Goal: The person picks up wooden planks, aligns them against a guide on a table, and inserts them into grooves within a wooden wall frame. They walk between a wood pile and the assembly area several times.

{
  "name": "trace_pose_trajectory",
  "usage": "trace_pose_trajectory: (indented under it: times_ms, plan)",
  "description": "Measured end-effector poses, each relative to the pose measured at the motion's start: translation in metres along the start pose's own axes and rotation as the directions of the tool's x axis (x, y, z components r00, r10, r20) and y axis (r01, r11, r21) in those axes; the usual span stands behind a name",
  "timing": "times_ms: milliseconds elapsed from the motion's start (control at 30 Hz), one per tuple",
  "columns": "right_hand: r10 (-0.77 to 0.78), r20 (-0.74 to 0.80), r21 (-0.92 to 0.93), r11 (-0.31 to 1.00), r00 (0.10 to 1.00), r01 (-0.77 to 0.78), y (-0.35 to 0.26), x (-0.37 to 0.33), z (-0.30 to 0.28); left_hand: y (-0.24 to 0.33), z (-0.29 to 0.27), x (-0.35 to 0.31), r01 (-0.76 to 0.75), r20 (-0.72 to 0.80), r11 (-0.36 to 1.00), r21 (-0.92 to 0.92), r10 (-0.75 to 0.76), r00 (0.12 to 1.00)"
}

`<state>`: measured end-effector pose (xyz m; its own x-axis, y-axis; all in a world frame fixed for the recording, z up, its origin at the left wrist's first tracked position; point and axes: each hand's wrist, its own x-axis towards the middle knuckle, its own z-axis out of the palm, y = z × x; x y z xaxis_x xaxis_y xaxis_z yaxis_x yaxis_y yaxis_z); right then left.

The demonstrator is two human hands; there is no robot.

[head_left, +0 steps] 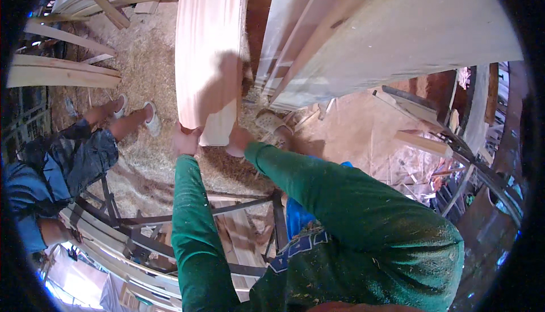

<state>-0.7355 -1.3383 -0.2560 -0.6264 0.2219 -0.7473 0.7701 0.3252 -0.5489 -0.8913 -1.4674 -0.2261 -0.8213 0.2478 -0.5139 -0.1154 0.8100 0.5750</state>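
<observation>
Stretching away from body — pale stacked planks (pixel 207 34), near end between both hands. Left hand (pixel 186 140) on near left corner, thumb and fingers pinching edge. Right hand (pixel 240 142) against near right corner, fingers hidden — cannot tell whether spread or pressed together. Sawdust-strewn floor (pixel 149 57) below. Large boards (pixel 397 34) just right of planks; person in dark shorts (pixel 85 153) well apart at left.

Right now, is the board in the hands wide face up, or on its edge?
Wide face up: seen from above, the board shows its broad side; left hand and right hand hold its near end.
</observation>
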Motion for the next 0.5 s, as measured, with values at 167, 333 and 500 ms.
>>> trace_pose_trajectory:
  times_ms: [167, 333, 500]
  plan:
    - [-0.121, 0.12, -0.151, 0.979, 0.985, 0.139, 0.005, 0.008, -0.009, 0.012, -0.002, 0.0, -0.007, 0.01, 1.0, -0.012, 0.007, 1.0]
    - [-0.205, 0.215, -0.261, 0.93, 0.955, 0.259, 0.024, 0.001, -0.012, 0.007, -0.004, -0.009, 0.07, 0.06, 0.997, -0.038, -0.068, 0.996]
    - [-0.466, 0.343, -0.336, 0.75, 0.815, 0.57, 0.095, -0.05, -0.02, -0.049, 0.041, -0.068, -0.013, -0.049, 0.826, 0.563, 0.049, 0.998]
